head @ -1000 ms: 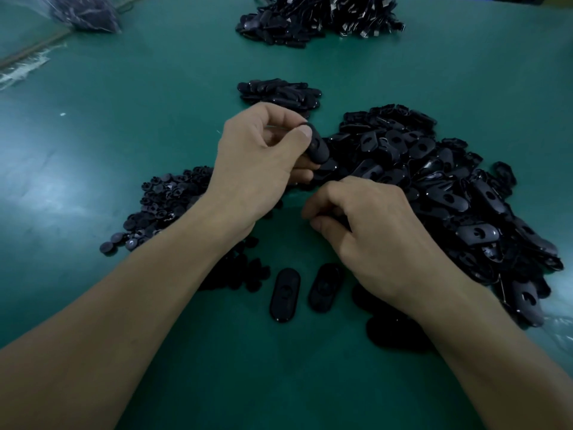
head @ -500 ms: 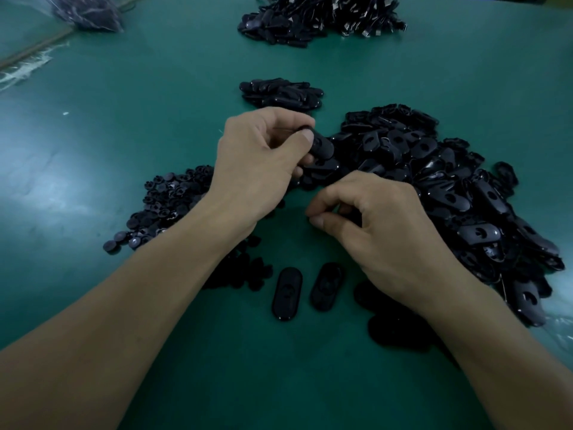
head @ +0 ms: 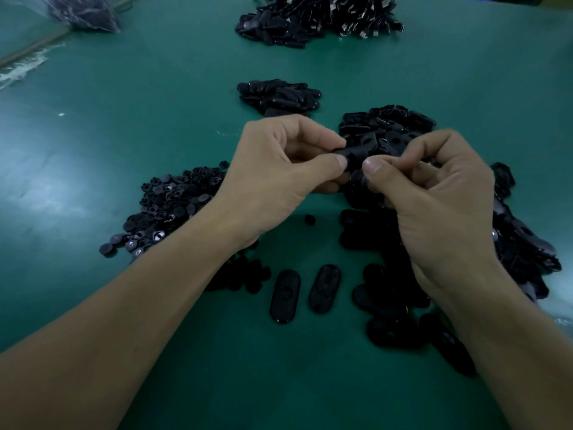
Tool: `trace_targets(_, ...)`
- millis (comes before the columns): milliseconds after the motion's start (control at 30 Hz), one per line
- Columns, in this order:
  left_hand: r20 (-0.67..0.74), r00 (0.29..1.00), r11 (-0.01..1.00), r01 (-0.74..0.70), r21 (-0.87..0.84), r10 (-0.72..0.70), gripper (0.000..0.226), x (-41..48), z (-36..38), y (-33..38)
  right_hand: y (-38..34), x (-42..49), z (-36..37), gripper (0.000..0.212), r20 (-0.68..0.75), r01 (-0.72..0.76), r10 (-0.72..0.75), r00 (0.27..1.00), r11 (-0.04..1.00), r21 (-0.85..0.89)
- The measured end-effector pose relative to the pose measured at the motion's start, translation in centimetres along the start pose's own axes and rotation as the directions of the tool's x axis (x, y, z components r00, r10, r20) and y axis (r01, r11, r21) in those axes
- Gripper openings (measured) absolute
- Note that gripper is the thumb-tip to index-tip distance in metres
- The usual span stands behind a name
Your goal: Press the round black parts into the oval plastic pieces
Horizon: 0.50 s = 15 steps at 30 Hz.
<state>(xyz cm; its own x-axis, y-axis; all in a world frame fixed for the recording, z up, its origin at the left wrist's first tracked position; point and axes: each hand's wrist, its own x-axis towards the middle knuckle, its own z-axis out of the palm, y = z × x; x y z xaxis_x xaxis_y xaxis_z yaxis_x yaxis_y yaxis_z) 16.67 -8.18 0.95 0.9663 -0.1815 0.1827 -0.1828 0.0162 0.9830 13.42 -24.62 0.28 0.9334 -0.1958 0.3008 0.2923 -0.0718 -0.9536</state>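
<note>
spreading under everything, a green worktop carries several black heaps. the biggest heap of oval pieces lies at the right, running from the middle down toward the near edge, partly hidden by the right forearm. a far heap with pale glints sits at the top edge, and a plastic bag of dark bits lies in the top left corner. a heap of round parts spreads at the left, partly under the left forearm. a small pile of oval pieces rests just beyond the hands.

the left hand and right hand meet above the worktop's middle. the left fingers are curled, thumb and forefinger pinching an oval piece by its left end. the right fingers are curled too, thumb and forefinger nipping the same piece's right end; whether a round part sits between them cannot be told.

two loose ovals lie side by side near the person, and one stray round part lies below the hands.
</note>
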Motion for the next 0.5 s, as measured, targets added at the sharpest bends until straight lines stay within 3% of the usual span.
trace_targets(500, 0.021, 1.000, 0.998, 0.016, -0.057, -0.015, 0.013, -0.09, 0.05, 0.29, -0.06, 0.19, 0.06, 0.036, -0.005, 0.052, -0.052, 0.999, 0.996, -0.072)
